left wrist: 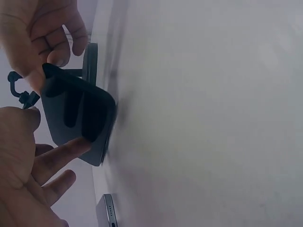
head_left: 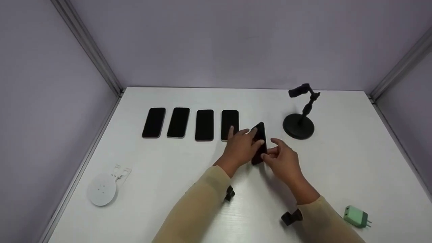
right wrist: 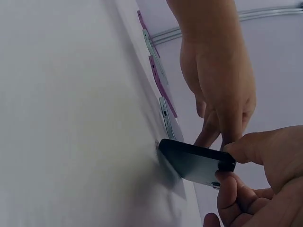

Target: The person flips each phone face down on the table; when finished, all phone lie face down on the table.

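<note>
A black smartphone is raised on edge, its dark screen facing the left hand. My right hand pinches its near corner, thumb on the screen side and fingers curled behind, as the right wrist view shows at the phone's end. Fairly straight fingers of my left hand touch the same phone; in the left wrist view one fingertip meets the screen, with the thumb by the upper edge. Behind the left hand lies another phone, face up, its lower part overlapped by the fingers.
Three more dark phones lie in a row to the left. A black phone stand with a round base rises at the right. A white round-based stand sits front left, a green charger plug front right. Walls enclose the table.
</note>
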A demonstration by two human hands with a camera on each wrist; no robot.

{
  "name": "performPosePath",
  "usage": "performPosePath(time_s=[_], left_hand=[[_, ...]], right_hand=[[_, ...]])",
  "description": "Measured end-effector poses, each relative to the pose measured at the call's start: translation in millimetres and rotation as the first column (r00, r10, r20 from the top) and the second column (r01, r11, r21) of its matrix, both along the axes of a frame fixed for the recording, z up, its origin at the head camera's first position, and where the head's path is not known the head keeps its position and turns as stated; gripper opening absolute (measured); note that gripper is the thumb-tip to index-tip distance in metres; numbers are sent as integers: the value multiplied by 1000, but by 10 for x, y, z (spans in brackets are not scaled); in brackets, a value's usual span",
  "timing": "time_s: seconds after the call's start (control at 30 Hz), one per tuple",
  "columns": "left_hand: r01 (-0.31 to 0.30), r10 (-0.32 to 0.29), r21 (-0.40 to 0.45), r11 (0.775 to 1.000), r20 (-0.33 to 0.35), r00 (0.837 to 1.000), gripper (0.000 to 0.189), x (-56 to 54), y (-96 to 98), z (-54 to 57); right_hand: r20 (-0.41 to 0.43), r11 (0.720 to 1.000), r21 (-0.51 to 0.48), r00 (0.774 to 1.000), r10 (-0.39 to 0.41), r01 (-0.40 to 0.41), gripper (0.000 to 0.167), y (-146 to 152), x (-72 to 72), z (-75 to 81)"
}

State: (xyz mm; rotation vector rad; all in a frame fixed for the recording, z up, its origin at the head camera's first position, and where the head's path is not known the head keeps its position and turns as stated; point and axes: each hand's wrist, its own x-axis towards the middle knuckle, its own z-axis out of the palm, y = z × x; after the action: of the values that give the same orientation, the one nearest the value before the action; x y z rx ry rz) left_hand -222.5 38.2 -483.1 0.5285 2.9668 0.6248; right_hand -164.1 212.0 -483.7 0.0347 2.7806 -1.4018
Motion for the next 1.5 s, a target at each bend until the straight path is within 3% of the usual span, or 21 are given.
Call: performPosePath(time_s=[0.27, 0.5, 0.67, 1.13, 1.5], left_hand=[[-5, 5, 48, 999, 12, 1000, 69, 22, -15, 73], [14, -14, -22, 1000, 5, 1000, 70, 108, -28, 120], [15, -13, -43, 999, 34, 999, 66, 237, -71, 157], [-4, -9, 86, 996, 146, 989, 64, 440, -261, 160], [-20, -32, 254, 967, 198, 980, 59, 563, -474, 114]], right_hand=[[-60, 996, 87, 998, 13, -8, 72, -90, 373, -17], [-92, 990, 144, 996, 5, 9, 70, -146, 637, 39], [-94, 984, 180, 996, 2, 15, 69, -216, 784, 53], [-146, 968, 252, 989, 32, 5, 68, -316, 1065, 33], [-235, 986, 165, 971, 42, -3, 61, -314, 1240, -75]])
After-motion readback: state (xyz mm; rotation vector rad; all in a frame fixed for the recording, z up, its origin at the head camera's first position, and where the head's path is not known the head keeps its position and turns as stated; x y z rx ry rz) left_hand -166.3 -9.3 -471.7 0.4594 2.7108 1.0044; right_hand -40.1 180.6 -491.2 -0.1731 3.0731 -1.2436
